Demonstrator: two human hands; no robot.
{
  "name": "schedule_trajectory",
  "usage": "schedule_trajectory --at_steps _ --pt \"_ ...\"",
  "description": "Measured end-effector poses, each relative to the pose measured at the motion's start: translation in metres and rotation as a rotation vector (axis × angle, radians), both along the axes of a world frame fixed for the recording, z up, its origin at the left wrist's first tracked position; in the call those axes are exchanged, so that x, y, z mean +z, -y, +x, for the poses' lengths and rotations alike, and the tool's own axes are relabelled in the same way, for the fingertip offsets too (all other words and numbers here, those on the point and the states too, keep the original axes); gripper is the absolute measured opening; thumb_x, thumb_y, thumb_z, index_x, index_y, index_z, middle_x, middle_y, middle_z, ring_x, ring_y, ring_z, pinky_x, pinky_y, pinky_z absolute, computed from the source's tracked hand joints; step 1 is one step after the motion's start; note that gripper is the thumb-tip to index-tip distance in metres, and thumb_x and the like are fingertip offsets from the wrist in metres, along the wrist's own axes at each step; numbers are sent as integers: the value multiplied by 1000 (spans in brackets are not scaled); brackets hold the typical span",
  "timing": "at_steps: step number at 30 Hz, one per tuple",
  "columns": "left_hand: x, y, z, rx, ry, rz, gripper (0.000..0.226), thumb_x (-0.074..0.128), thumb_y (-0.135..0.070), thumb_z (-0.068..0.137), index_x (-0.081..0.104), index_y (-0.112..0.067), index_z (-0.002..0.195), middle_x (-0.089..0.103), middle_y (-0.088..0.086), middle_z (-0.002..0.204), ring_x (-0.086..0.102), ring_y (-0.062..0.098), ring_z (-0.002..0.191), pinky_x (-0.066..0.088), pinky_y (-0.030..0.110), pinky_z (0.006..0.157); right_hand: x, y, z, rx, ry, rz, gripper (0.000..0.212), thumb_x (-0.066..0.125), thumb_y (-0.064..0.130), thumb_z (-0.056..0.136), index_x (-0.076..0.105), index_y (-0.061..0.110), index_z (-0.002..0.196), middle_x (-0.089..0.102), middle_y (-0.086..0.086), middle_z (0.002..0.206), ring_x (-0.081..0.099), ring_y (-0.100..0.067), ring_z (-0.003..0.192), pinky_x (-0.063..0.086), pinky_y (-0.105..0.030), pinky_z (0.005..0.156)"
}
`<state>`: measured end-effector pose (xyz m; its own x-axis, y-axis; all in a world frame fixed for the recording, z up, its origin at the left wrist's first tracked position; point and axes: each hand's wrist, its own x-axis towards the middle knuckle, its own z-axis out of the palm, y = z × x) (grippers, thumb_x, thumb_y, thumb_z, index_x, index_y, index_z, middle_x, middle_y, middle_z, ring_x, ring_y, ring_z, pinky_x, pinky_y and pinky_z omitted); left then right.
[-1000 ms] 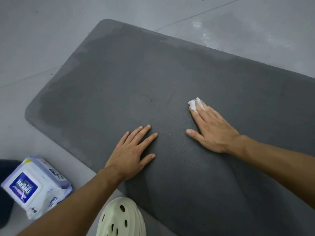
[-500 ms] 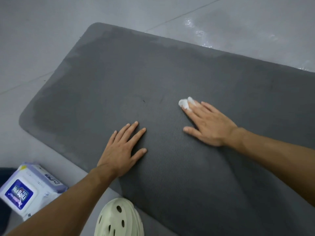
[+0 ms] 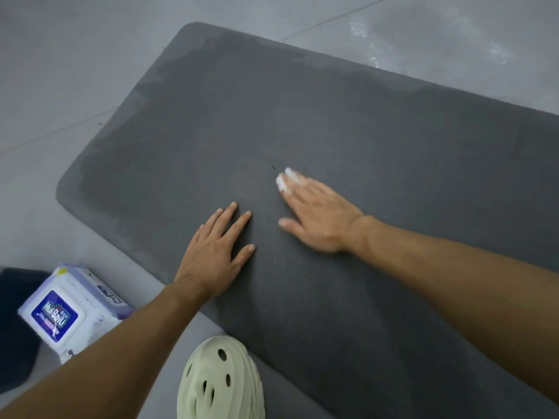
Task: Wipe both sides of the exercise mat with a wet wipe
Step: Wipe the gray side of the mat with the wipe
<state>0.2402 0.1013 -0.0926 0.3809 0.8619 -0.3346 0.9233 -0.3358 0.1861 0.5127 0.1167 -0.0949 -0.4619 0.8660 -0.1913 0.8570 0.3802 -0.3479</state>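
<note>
Mat (image 3: pixel 332 116): dark grey, flat on the floor (image 3: pixel 60 71), under both hands and running far beyond them on the right; darker damp patches lie ahead of the fingertips and toward the far rounded corner. Left hand (image 3: pixel 214 252): palm down on the mat near its near edge, fingers straight and slightly spread, holding nothing. Right hand (image 3: pixel 317 216): just right of the left, apart from it, palm down, fingers extended, thumb out to the side; blurred. Wipe (image 3: pixel 284 179): small white wad pressed onto the mat under the right fingertips, only its front edge showing. Pack (image 3: pixel 72 309): white and purple, on the floor left of the left forearm. Clog (image 3: pixel 220 382): pale green, between the forearms, beside the mat's near edge.
</note>
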Motion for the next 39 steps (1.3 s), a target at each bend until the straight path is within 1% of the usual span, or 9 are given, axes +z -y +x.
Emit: schedule_trajectory --at_steps 3,6,9,14,20,25,30,33,39 --pt "-1 0 0 1 -3 16 77 15 -75 94 4 -44 163 -4 -13 173 -5 13 159 13 47 129 -5 47 -4 235 9 37 82 23 63 107 -2 12 166 -6 -7 174 -12 -17 160 -3 -37 130" --pt "-2 0 3 9 -24 9 78 11 -75 93 0 -44 163 -8 -13 172 -9 12 158 4 42 129 -11 66 9 291 49 85 81 15 65 107 3 12 166 -4 -5 174 -12 -16 160 2 -39 131" --pt "-3 3 6 24 -19 15 74 12 -72 95 -2 -45 162 -12 -16 171 -14 9 157 -4 38 125 -12 53 29 120 72 110 83 11 67 105 5 12 167 0 -5 175 -7 -16 161 2 -37 131" --pt "-4 8 10 63 -19 17 63 20 -62 105 1 -45 163 -12 -16 171 -15 9 157 -5 39 125 -12 26 73 -242 103 95 90 2 71 99 6 12 167 4 -7 175 -3 -18 161 5 -38 131" --pt "-5 10 16 101 26 5 68 18 -61 99 4 -43 163 -10 -14 172 -13 12 158 -2 46 127 -11 29 69 -285 31 44 95 5 73 97 2 8 166 1 -9 175 -8 -20 161 6 -40 131" --pt "-8 11 25 145 49 25 60 27 -48 107 9 -42 164 -5 -11 173 -10 16 159 1 53 128 -9 78 47 -16 -24 31 89 23 70 103 1 10 166 -5 -7 175 -13 -18 160 3 -40 131" --pt "-9 15 36 198 54 55 59 33 -41 109 12 -39 164 -1 -8 173 -8 18 159 2 55 128 -14 149 36 259 -26 64 84 28 67 105 23 7 164 6 -10 174 -5 -22 161 8 -41 131" --pt "-9 16 47 207 68 89 57 32 -35 109 16 -36 164 4 -5 174 -3 20 160 6 56 128 -16 165 42 294 -6 76 81 26 64 107 25 7 163 6 -8 175 -6 -20 161 9 -40 131" --pt "-8 11 91 229 84 65 60 37 -38 109 16 -34 165 1 -7 174 -6 18 159 1 58 127 -14 135 98 -92 69 94 80 19 63 108 11 9 166 -1 -5 175 -7 -17 161 9 -40 130"
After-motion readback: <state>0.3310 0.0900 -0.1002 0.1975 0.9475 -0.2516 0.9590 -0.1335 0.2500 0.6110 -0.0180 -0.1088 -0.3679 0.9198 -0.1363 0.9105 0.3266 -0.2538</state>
